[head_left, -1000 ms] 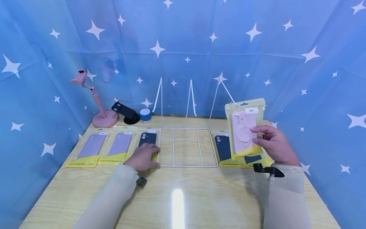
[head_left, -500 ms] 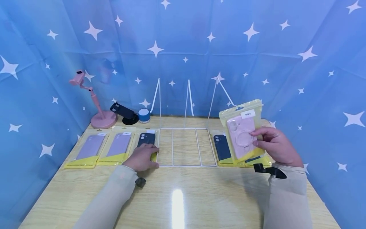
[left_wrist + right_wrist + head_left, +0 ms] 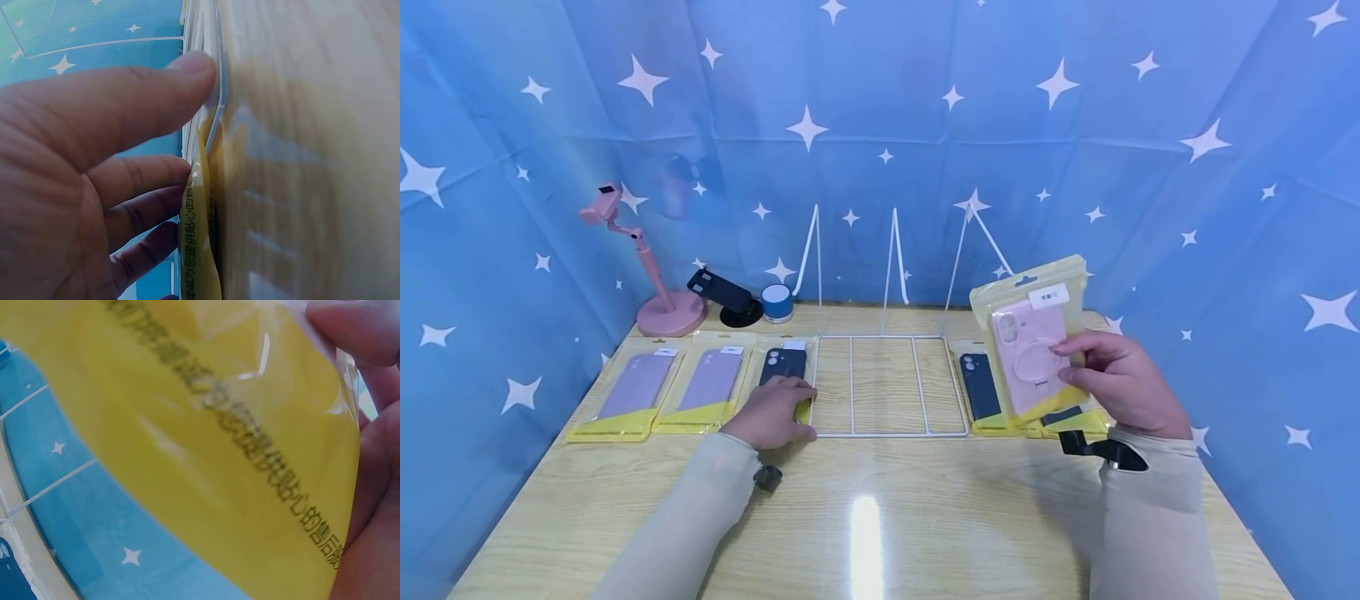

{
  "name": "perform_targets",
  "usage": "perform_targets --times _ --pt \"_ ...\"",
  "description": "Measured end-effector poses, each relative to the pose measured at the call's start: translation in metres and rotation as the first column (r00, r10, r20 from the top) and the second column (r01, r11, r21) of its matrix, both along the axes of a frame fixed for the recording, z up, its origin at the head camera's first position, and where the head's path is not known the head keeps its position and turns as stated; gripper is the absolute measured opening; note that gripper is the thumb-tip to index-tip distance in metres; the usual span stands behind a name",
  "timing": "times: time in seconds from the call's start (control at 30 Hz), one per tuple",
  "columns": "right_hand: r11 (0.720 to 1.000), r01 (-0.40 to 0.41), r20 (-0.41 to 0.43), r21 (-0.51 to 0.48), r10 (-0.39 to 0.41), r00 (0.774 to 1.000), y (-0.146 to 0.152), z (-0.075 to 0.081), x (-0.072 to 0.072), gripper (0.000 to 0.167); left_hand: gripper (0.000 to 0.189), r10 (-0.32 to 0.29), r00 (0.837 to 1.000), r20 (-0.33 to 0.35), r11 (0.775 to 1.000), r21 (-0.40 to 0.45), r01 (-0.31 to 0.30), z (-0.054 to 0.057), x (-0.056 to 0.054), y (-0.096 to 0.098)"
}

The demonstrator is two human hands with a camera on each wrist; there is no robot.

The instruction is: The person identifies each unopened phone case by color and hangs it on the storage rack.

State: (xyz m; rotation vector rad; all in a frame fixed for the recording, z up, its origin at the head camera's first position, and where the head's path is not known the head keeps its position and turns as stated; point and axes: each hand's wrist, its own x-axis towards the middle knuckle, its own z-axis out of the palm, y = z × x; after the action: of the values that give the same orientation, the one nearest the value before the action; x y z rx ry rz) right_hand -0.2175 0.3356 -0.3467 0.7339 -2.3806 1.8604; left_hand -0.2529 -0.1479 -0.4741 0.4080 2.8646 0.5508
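My right hand (image 3: pixel 1120 379) pinches the right side of a clear and yellow bag holding a pink phone case (image 3: pixel 1033 354) with a ring on its back. The bag is raised and tilted, its hang hole close by the tip of the rack's right hook (image 3: pixel 992 242). In the right wrist view the bag's yellow bottom (image 3: pixel 206 444) fills the middle. My left hand (image 3: pixel 772 412) rests over a bagged black phone case (image 3: pixel 785 363) at the left side of the white wire rack (image 3: pixel 891 435). Its fingers touch the bag's yellow end (image 3: pixel 199 237), thumb against the rack wire.
Two bagged purple phone cases (image 3: pixel 638 383) lie at the left. Bagged dark cases (image 3: pixel 981 387) lie right of the rack, partly behind the raised bag. A pink stand (image 3: pixel 672 312), a black phone holder (image 3: pixel 722 292) and a blue round speaker (image 3: pixel 777 304) stand behind.
My right hand has tilted the bagged pink case and shifted it slightly left, over the dark case behind. My left hand stays in place.
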Motion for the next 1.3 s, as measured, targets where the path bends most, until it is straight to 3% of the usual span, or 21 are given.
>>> perform_targets --times 0.17,0.5,0.8,1.07,1.3 --pt "1.0 0.023 0.029 0.0 -0.023 0.999 -0.007 -0.001 -0.003 0.031 0.072 0.003 1.0 -0.001 1.0 -0.003 -0.003 -0.001 -0.001 -0.001" --pt "0.997 0.073 0.011 0.032 -0.074 0.997 -0.008 -0.01 -0.011 0.033 0.071 -0.003 1.0 -0.006 1.0 -0.012 0.002 -0.001 -0.001 0.0" --pt "0.995 0.09 0.069 -0.047 -0.086 0.994 -0.017 -0.018 -0.02 0.034 0.071 -0.011 1.0 -0.015 1.0 -0.01 0.011 -0.001 -0.001 0.0" --pt "0.991 0.129 0.068 0.019 -0.13 0.989 -0.024 -0.024 -0.026 0.038 0.07 -0.011 1.0 -0.03 1.0 -0.012 0.011 -0.001 0.0 0.0" --pt "0.996 0.086 0.076 0.013 -0.087 0.993 -0.028 -0.027 -0.031 0.049 0.07 -0.009 1.0 -0.028 1.0 -0.013 0.009 -0.002 -0.001 0.0"
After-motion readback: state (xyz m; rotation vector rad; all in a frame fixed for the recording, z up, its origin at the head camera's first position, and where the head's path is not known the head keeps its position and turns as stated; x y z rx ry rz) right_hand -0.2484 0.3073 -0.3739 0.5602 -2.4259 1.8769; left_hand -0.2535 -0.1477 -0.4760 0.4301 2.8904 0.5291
